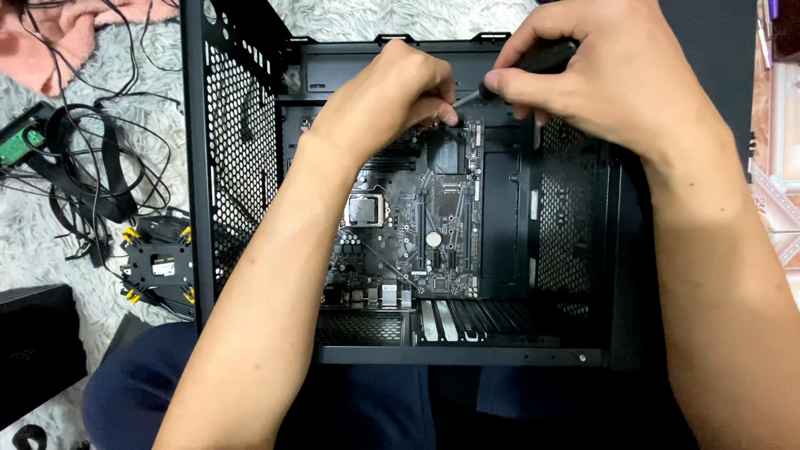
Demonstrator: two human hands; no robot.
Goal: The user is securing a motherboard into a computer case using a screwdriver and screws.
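Overhead view of an open black computer case (200, 167) lying on its side on a pale shaggy rug (50, 242), with a circuit board (417, 225) seated flat inside it. The person's right hand (600, 71) is curled closed around the black handle of a screwdriver (533, 60), thumb and fingers wrapped over it; the thin metal shaft slants down and to the left toward the upper edge of the board. The left hand (387, 96) is loosely bunched, its fingertips (446, 112) pinched about the shaft near the tip, just above the board's top corner; whether they hold anything besides the shaft cannot be told. Both forearms reach in over the case from the near side.

On the board, a square silver socket (365, 210) sits left of centre and a round coin battery (433, 239) lies just to its right. A row of silver slot covers (454, 321) runs along the near wall of the case. The side panels are perforated mesh.

Outside the case, to the left, lie a tangle of black cables (92, 167), a black bracket with yellow tips (158, 267), a black box (37, 350) at the lower edge, and a pink cloth (58, 37) at the top corner. The person's dark blue trousers (133, 392) show beneath the left forearm.
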